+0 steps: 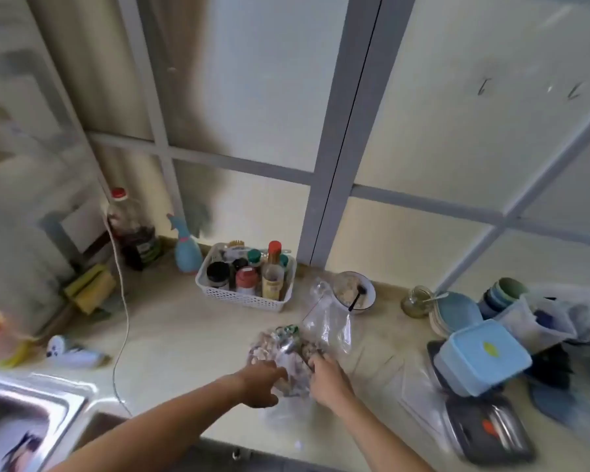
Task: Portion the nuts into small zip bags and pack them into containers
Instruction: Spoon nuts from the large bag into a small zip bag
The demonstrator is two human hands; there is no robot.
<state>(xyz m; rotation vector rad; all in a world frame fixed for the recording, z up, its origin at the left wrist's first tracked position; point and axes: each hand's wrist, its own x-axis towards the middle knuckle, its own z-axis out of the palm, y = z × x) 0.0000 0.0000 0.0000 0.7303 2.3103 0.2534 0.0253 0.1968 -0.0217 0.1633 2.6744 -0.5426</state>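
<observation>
Gripping a crumpled clear bag of nuts [280, 352] on the tabletop [184, 335], just in front of the white basket [246, 298] of bottles. Left hand [261, 384] reaching to the bag's near left side, fingers [280, 372] stretched forward and touching the film; whether pinching or only pressing, cannot tell through the blur. Right hand [326, 376] curled into the plastic on the near right, fingers closed on a fold of the bag.

Soft, floppy and probably slippery: thin film, no shape of its own, loose nuts shifting inside. Likely some weight low in the bulge, so lifting by one corner probably means sagging and spilling from any open mouth. Best taken with both hands, pinching the film near the opening while supporting the full part from below or leaving it resting on the tabletop.

An empty clear zip bag [327, 321] lying just behind, touching or overlapping the nut bag, light enough to slide away at a nudge; better pinned at its lip. A blue lidded container [482, 356] sitting well to the right, rigid and easy to hold by its sides.
</observation>
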